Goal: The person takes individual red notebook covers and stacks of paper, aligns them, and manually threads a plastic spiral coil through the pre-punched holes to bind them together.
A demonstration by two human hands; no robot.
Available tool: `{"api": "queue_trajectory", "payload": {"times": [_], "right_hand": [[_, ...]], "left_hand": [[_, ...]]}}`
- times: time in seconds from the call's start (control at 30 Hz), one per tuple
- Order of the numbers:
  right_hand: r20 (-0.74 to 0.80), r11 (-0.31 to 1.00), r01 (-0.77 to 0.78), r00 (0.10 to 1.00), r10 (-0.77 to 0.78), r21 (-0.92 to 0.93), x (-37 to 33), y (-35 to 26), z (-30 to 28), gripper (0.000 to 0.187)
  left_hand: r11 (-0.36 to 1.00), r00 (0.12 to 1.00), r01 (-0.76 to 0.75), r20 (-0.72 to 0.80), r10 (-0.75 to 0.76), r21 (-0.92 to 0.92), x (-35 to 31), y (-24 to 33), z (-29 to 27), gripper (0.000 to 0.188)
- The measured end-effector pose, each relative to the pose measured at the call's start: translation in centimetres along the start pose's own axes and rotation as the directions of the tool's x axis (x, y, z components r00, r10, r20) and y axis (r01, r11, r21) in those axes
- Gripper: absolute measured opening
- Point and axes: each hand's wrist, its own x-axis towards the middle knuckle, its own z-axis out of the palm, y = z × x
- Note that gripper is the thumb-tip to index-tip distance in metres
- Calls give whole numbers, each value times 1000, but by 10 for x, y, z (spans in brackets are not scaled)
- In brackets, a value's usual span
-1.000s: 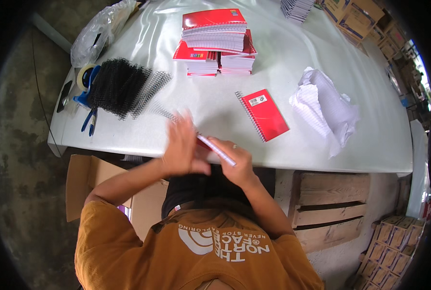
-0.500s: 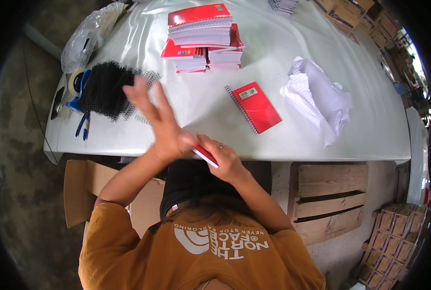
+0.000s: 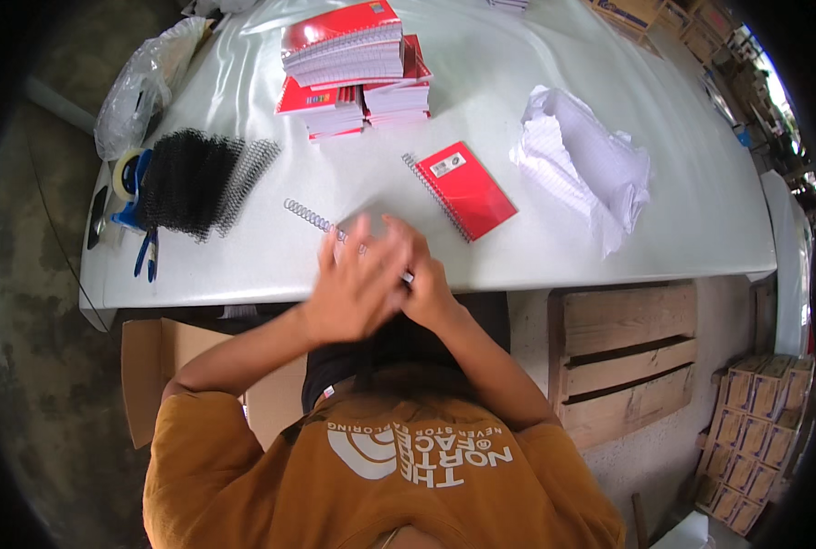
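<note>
Close together at the table's near edge, my two hands meet over a small red notebook, now nearly hidden behind them. My right hand (image 3: 429, 288) is closed around it. My left hand (image 3: 355, 285), blurred by motion, has its fingers spread and lies across the front of the notebook. A thin wire spiral (image 3: 306, 214) sticks out past my left fingertips toward the far left; whether the hand touches it I cannot tell. Beyond my right hand, a spiral-bound red notebook (image 3: 470, 194) with a white label lies on the table.
Stacked red notebooks (image 3: 344, 55) stand at the back. At left are a pile of black wire spirals (image 3: 188, 183), a tape dispenser (image 3: 129, 188), blue-handled pliers (image 3: 146, 256) and a clear plastic bag (image 3: 147, 87). Crumpled white paper (image 3: 586, 165) lies right, above a wooden pallet (image 3: 627, 320).
My left hand has come down and right, from raised with fingers spread to over the notebook. The spiral now shows more clearly beyond it. The view has shifted slightly.
</note>
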Motion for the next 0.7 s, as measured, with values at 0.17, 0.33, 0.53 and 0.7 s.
{"api": "queue_trajectory", "payload": {"times": [0.17, 0.33, 0.53, 0.7], "right_hand": [[10, 983, -163, 987, 163, 81, 4, 6, -1, 54], [-22, 969, -205, 977, 210, 137, 7, 2, 2, 53], [-30, 970, -243, 970, 242, -12, 10, -4, -1, 53], [-12, 972, -234, 972, 234, 6, 9, -7, -2, 53]], "left_hand": [[973, 958, 148, 270, -97, -177, 38, -25, -49, 46], [963, 975, 214, 95, -200, -162, 62, -22, -52, 28], [971, 960, 171, 248, -128, -164, 69, -29, -56, 26], [946, 956, 215, 250, -153, -244, 66, -28, -53, 26]]}}
